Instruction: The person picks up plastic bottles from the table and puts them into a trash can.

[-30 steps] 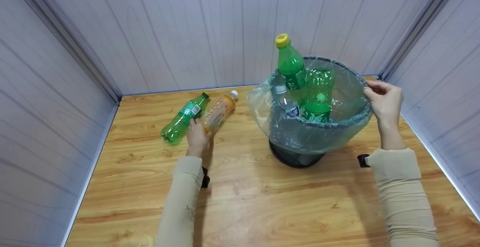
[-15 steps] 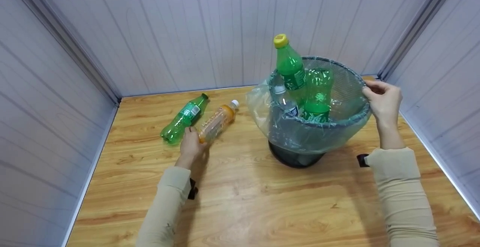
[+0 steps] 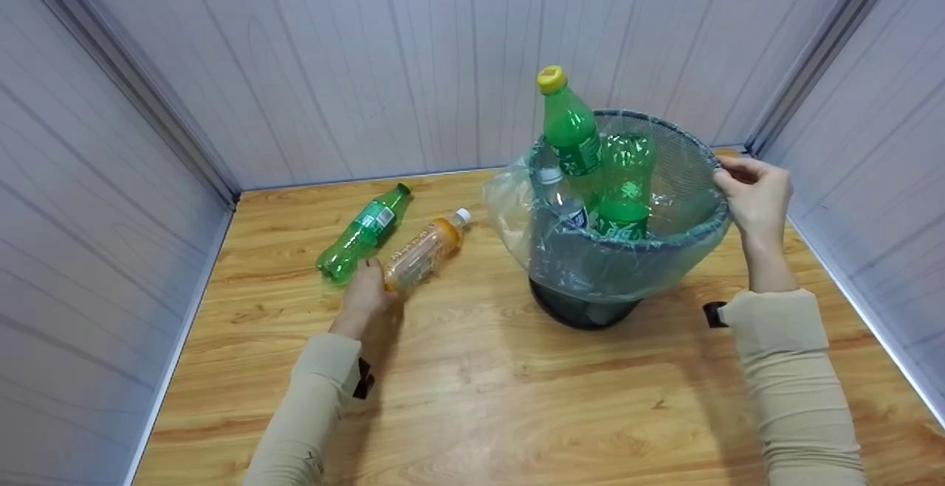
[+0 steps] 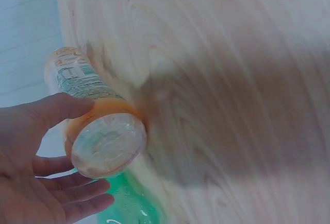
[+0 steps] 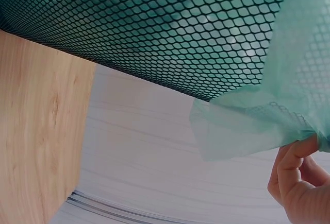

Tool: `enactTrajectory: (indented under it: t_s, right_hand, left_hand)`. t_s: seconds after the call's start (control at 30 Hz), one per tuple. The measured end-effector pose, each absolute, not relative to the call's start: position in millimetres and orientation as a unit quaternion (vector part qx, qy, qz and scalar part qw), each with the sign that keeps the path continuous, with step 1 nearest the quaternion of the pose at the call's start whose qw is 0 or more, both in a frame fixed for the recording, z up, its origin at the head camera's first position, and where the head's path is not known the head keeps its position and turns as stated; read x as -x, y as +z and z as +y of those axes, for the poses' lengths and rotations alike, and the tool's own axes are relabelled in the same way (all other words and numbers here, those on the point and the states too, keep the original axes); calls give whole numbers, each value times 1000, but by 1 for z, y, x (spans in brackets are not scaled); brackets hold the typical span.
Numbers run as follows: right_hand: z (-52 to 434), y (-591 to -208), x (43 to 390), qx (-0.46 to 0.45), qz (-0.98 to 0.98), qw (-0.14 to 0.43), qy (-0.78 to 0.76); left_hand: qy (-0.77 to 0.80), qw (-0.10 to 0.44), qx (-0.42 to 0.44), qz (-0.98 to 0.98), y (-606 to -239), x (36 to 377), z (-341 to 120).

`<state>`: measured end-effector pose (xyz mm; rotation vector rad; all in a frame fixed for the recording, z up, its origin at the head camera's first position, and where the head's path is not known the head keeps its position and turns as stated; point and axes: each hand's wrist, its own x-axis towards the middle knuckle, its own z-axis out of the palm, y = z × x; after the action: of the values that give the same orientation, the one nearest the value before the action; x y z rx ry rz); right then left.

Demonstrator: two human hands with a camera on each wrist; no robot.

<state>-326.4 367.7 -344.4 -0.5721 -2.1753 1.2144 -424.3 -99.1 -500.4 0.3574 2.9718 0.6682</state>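
Note:
My left hand [image 3: 365,298] holds the base end of an orange-and-clear plastic drink bottle [image 3: 422,255], which lies on its side with its white cap pointing away. In the left wrist view, the thumb lies on the orange band and the fingers reach round the base [image 4: 109,144]. Just left of it lies a green plastic bottle [image 3: 358,242]. My right hand [image 3: 760,202] pinches the right rim of a black mesh trash can, where a pale green bag [image 3: 605,272] folds over. The right wrist view shows the mesh wall [image 5: 206,44] and the gripped bag edge [image 5: 242,131].
Inside the can stand a yellow-capped green bottle [image 3: 572,131] jutting above the rim, an upturned green bottle [image 3: 627,176] and a clear bottle [image 3: 561,202]. Loose bag film bulges out at the can's left. Panelled walls [image 3: 354,65] enclose the wooden surface [image 3: 517,412] at back and sides.
My left hand has drawn back toward me and a little left, and the orange bottle has slid along with it, away from the back wall. The right hand stays at the rim.

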Motion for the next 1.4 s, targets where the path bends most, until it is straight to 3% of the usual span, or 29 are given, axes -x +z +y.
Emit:
enactTrajectory:
  t_s: [0.27, 0.73, 1.4]
  right_hand:
    - [366, -344, 326, 218, -818, 288, 448]
    - [369, -346, 326, 215, -817, 286, 452]
    - [368, -344, 325, 218, -818, 283, 451]
  left_hand:
    - [184, 63, -105, 975, -496, 439, -84]
    - [135, -6, -117, 984, -507, 457, -47]
    - [100, -10, -94, 990, -510, 458, -35]
